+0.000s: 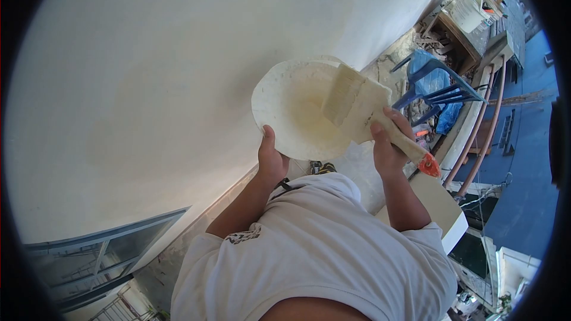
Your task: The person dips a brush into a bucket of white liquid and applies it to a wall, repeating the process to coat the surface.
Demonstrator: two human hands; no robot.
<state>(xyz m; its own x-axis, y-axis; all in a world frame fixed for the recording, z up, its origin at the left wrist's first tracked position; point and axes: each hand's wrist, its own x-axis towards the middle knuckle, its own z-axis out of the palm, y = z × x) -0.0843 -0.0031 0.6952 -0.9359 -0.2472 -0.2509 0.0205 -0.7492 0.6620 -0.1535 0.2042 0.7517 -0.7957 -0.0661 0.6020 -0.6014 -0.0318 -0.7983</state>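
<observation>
My left hand point(271, 160) grips the near rim of a round white bowl point(285, 98) whose inside is coated with cream paint. My right hand point(385, 142) holds a wide paintbrush point(357, 104) by its pale handle, which ends in an orange tip. The brush's cream-loaded bristles rest inside the bowl, over its right side. Both hands are raised in front of a large white wall point(178, 71).
A blue plastic chair point(437, 83) stands below to the right, with a white bucket point(467, 9) and rubble beyond it. A white ledge point(443, 208) lies beside my right arm, next to pipes. A window frame point(101, 249) sits at the lower left.
</observation>
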